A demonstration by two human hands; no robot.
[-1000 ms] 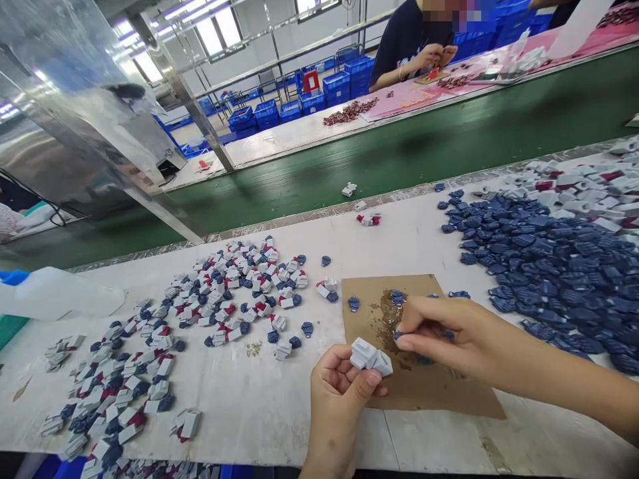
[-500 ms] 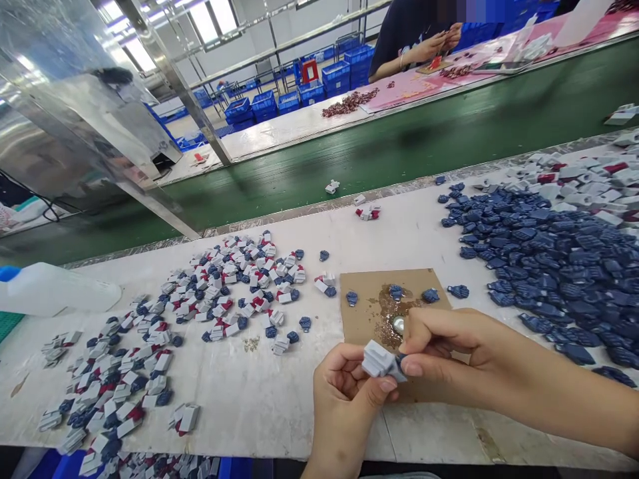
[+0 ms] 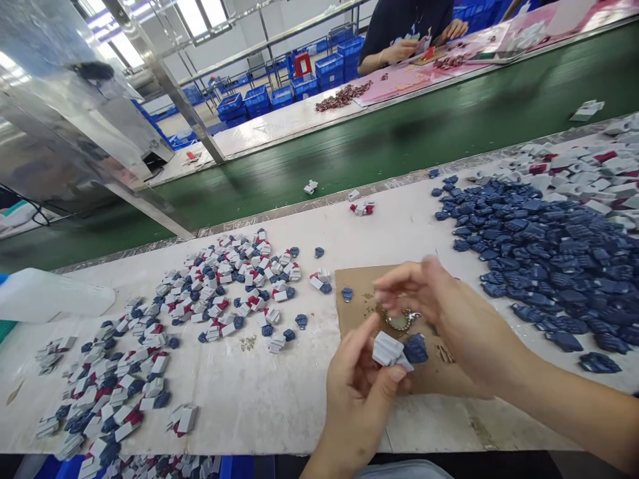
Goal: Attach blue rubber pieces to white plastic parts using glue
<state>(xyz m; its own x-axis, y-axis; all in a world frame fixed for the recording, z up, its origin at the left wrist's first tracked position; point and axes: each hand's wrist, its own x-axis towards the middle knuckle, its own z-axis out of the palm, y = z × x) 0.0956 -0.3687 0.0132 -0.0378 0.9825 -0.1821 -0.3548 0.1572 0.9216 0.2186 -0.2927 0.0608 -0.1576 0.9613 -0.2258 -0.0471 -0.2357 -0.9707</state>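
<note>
My left hand (image 3: 357,399) is closed around a light grey block-like toy part (image 3: 387,348), pinching it between thumb and fingers. A dark blue fist-shaped piece (image 3: 415,348) sits against the part's right end. Just right of and above it, my right hand (image 3: 454,319) is open, fingers apart and partly blurred, with nothing seen in it. Below both hands lies a brown cardboard sheet (image 3: 424,384) with a wet patch and a small round dish-like object (image 3: 398,321), partly hidden by the fingers. Another blue fist piece (image 3: 347,294) lies on the cardboard's left side.
Grey, red and blue joined parts (image 3: 224,273) spread across the table's left. Blue pieces (image 3: 544,246) and grey-and-red parts (image 3: 589,173) are heaped right. A white bottle (image 3: 64,293) lies far left. Beyond the green belt (image 3: 379,146), a person's hands (image 3: 399,50) work.
My right hand has let go of the blue piece, lifted and opened, leaving it against the grey part in my left hand. Loose parts on the belt have shifted left.
</note>
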